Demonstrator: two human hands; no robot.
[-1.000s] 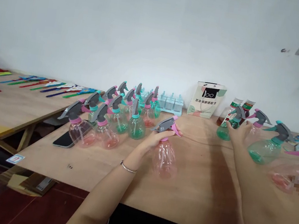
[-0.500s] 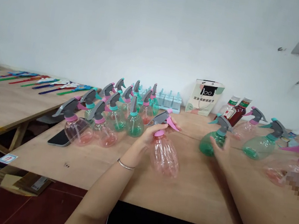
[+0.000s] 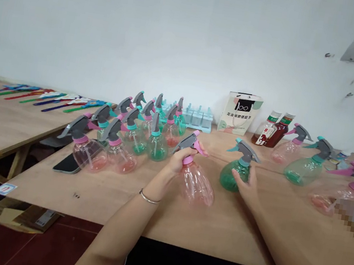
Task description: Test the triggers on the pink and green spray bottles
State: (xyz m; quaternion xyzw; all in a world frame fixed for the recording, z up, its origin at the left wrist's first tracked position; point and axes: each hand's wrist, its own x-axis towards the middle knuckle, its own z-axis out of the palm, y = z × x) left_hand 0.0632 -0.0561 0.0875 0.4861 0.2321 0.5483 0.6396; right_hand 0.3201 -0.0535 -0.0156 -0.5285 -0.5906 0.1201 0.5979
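Note:
My left hand (image 3: 177, 160) grips the neck of a pink spray bottle (image 3: 196, 185) with a grey and pink trigger head; the bottle is tilted, its base toward me. My right hand (image 3: 245, 184) is wrapped round the body of a green spray bottle (image 3: 234, 174) with a grey and teal head, which stands on the wooden table (image 3: 223, 225). A cluster of several pink and green spray bottles (image 3: 135, 139) stands to the left of my left hand.
More spray bottles (image 3: 305, 168) lie and stand at the right. A white paper bag (image 3: 239, 114), two drink bottles (image 3: 273, 130) and light blue moulds (image 3: 197, 118) line the wall. A dark phone (image 3: 66, 163) lies at the left edge. Coloured strips (image 3: 51, 100) cover a second table.
My right hand has drawn the green spray bottle from the far right toward the middle, next to the pink one. My left hand has tilted the pink bottle further.

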